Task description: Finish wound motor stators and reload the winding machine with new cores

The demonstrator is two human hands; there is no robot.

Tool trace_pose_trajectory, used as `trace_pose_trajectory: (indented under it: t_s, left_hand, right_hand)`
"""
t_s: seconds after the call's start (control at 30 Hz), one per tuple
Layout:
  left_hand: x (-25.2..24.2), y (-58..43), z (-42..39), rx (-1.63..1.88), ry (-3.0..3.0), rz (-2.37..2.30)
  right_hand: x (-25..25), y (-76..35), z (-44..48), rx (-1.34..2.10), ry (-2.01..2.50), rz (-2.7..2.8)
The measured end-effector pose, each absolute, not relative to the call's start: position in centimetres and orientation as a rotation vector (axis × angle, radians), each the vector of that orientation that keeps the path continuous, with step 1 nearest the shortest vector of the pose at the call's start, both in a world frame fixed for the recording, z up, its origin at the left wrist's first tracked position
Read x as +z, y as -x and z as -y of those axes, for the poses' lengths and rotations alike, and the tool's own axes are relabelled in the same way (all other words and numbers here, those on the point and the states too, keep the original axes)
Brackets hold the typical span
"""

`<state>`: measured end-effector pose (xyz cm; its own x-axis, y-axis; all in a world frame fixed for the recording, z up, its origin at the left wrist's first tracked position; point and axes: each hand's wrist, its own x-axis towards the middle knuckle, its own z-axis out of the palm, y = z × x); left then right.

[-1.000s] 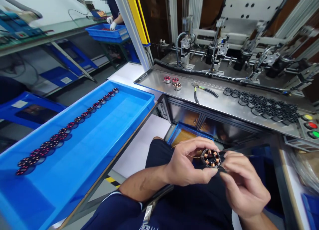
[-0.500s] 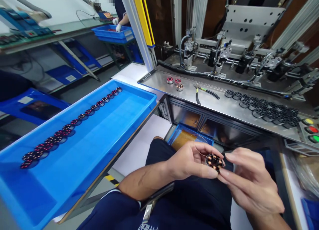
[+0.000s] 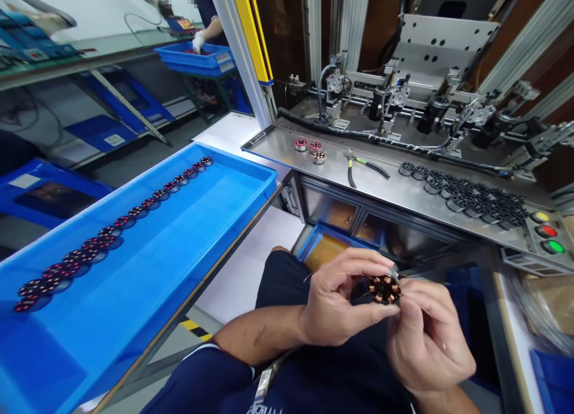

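A small round motor stator, black with copper windings and a metal rim, sits between the thumb and fingers of my left hand, its wound face turned up towards me. A fine loose wire shows beside that hand. Close against the stator's right side is my right hand, thumb and fingers pinched together. What they pinch is hidden, though a tiny coppery glint shows by the palm. On the metal ledge lie wire cutters with green and black handles, and three wound stators to their left.
A long blue tray at the left holds a row of wound stators. Several black stator cores crowd the ledge's right, beside coloured buttons. Behind stands a machine. A gloved person works over another blue tray.
My left hand has tilted the stator so its metal side shows. My right hand has drawn its fingers from a loose spread into a pinch beside it. The view has shifted slightly.
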<state>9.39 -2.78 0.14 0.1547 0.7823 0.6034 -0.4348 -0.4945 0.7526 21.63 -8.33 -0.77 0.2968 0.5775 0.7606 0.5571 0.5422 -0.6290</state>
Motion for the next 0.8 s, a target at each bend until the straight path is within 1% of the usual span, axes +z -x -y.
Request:
trace_pose_trajectory:
  t_s: [0.07, 0.13, 0.3, 0.4, 0.57, 0.7, 0.8]
  left_hand:
    - [-0.2, -9.5, 2.9, 1.533, -1.383, -0.349]
    - [-0.4, -9.4, 2.9, 1.446, -1.283, -0.298]
    - [-0.5, -8.1, 1.6, 0.936, -1.17, -0.33]
    - [-0.5, -7.5, 0.9, 0.754, -1.142, -0.288]
    - [-1.1, -7.8, 0.6, 0.784, -1.084, -0.207]
    - [-1.2, -8.1, 0.7, 0.788, -1.017, -0.12]
    - [-0.8, -8.1, 0.7, 0.817, -0.958, -0.046]
  right_hand:
    - [-0.7, -21.1, 8.1, 0.085, 1.092, 1.267]
    - [-0.8, -21.2, 7.8, 0.097, 1.077, 1.271]
    - [-1.0, -22.9, 7.3, 0.03, 1.088, 1.421]
    - [-0.7, -23.7, 7.2, 0.015, 1.066, 1.502]
    - [0.3, -24.2, 7.3, -0.032, 1.085, 1.626]
    - [0.9, -24.2, 7.5, -0.081, 1.116, 1.612]
    - [1.3, -24.2, 7.5, -0.058, 1.131, 1.567]
